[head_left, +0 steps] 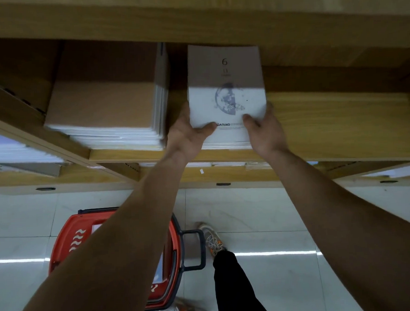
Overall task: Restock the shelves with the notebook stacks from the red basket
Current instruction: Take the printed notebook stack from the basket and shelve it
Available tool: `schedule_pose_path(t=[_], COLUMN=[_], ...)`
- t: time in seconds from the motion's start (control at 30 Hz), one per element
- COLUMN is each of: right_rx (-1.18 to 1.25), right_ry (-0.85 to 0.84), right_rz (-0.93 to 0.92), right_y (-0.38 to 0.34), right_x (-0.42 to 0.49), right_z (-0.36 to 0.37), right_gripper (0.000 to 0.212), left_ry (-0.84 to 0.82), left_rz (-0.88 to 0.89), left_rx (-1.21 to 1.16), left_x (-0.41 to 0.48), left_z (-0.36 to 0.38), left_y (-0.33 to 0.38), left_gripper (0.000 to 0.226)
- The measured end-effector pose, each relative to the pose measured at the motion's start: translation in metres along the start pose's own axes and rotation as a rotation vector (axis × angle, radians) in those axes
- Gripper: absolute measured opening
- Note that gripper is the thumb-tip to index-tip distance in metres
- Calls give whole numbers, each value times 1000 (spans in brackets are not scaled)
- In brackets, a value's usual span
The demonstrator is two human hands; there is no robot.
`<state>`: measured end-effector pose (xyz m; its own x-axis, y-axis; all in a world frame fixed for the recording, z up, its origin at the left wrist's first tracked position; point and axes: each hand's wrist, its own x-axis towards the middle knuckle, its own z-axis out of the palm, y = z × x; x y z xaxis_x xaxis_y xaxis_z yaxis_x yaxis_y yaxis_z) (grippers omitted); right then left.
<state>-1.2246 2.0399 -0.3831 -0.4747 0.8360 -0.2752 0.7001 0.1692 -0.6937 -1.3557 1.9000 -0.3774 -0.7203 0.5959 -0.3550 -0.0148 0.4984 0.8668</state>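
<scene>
**On the shelf (340, 124): notebook stack (227, 99) gripped**

The red basket (68, 243) stands on the floor, lower left. A brown-covered pile (101, 106) lies left of the stack. The left hand (186, 135) and the right hand (265, 130) clasp its near corners, thumbs on top, fingers curled round its edges.

The top cover of the notebook stack (227, 99) is white, printed with a mottled blue-grey disc, a black numeral 6 and dark lettering; its far half lies in shadow and reads greyish-brown. The neighbouring stack (101, 101) has a plain kraft-brown cover over white page edges. The shelf (340, 124) is honey-yellow wood with fine straight grain. The red basket (68, 245) carries white wavy marks and a dark handle (201, 248). The floor (297, 221) is glossy white tile with thin grey joints. The trouser leg (232, 280) is black; the sneaker (212, 240) is pale grey with orange touches.
</scene>
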Motion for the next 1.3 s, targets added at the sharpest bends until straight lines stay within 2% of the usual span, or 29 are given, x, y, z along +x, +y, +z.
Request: schedule_pose_path(t=[0.2,0.3,0.43,0.53,0.63,0.7,0.77,0.9,1.1,1.3], right_rx=[-73,-99,-171,-250,-332,-445,-536,-672,-823,-930], right_ry=[22,-3,-80,-77,-78,-126,-241,-439,-682,-836], right_rz=[-47,-47,-23,22,62,54,34,-126,-467,-662], right_y=[-7,-7,-12,-12,0,11,16,3,-31,-10], right_x=[2,1,-6,-41,-103,-146,-179,-217,-255,-268], right_z=[8,7,-8,-15,-7,10,35,103,234,368], right_gripper=[61,61,76,84,89,86,85,85,81,86], left_ry=[36,43,26,9,-38,-33,-32,10,178,256], left_rz=[-44,-60,-79,-118,-189,-200,-231,-443,-662,-752], left_rx=[47,42,33,61,-13,103,235,375,343,314], left_x=[9,9,-3,-40,-98,-136,-167,-217,-281,-296], left_z=[0,3,-1,-13,-32,-53,-77,-132,-197,-220], left_y=[4,4,8,-1,-31,-66,-107,-186,-293,-407], left_gripper=[64,67,68,59,75,68,64,75,74,73])
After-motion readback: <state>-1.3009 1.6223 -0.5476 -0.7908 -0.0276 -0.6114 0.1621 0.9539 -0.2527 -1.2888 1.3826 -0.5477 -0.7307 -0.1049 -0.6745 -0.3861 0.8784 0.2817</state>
